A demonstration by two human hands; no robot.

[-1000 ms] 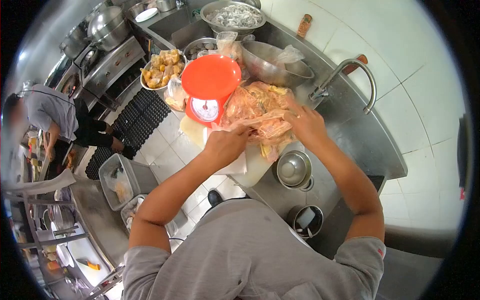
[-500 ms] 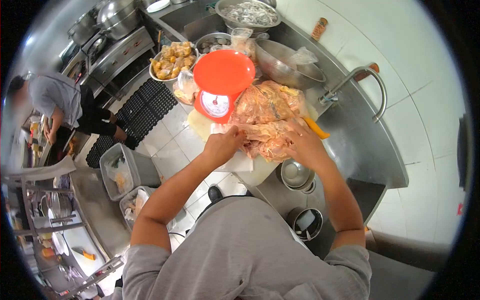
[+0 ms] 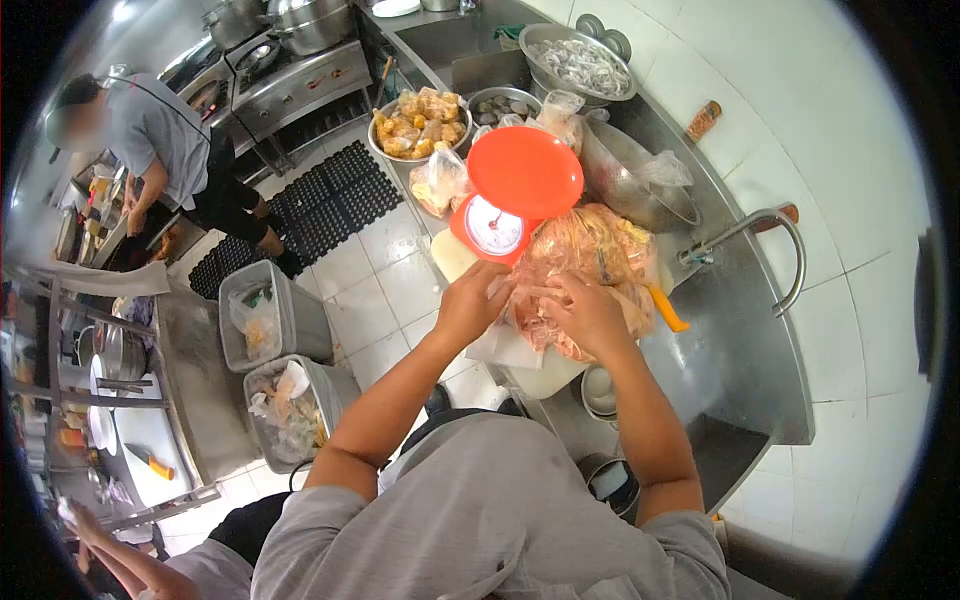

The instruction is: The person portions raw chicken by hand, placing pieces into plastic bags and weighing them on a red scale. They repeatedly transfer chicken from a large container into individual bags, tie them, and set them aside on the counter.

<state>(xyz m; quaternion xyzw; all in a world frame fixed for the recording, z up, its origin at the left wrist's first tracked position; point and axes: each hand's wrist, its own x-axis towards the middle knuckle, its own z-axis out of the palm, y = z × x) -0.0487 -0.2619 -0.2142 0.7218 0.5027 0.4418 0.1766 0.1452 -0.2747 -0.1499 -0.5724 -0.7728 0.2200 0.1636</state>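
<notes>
My left hand [image 3: 474,305] pinches the edge of a clear plastic bag [image 3: 530,290] at the near side of the white cutting board [image 3: 453,258]. Opposite it, my right hand [image 3: 592,316] has its fingers closed on the same bag, close to the left one. Pinkish raw meat, which looks like chicken, shows beneath and between the hands. Behind them lies a larger bagged heap of raw chicken [image 3: 585,245]. An orange-red kitchen scale [image 3: 525,172] stands just beyond my left hand, its pan bare. To the right of my right hand sticks out a yellow knife handle [image 3: 668,309].
A steel colander [image 3: 625,170], a bowl of yellowish bagged pieces [image 3: 420,125] and a faucet [image 3: 790,250] surround the work area. Grey bins [image 3: 270,315] stand at left on the floor. One co-worker [image 3: 165,150] is far left; another person's arm [image 3: 115,550] shows lower left.
My view has swung left, so the counter sits further right. My hands have come closer together over the meat, gathering the bag's plastic. Another person's arm has appeared at lower left.
</notes>
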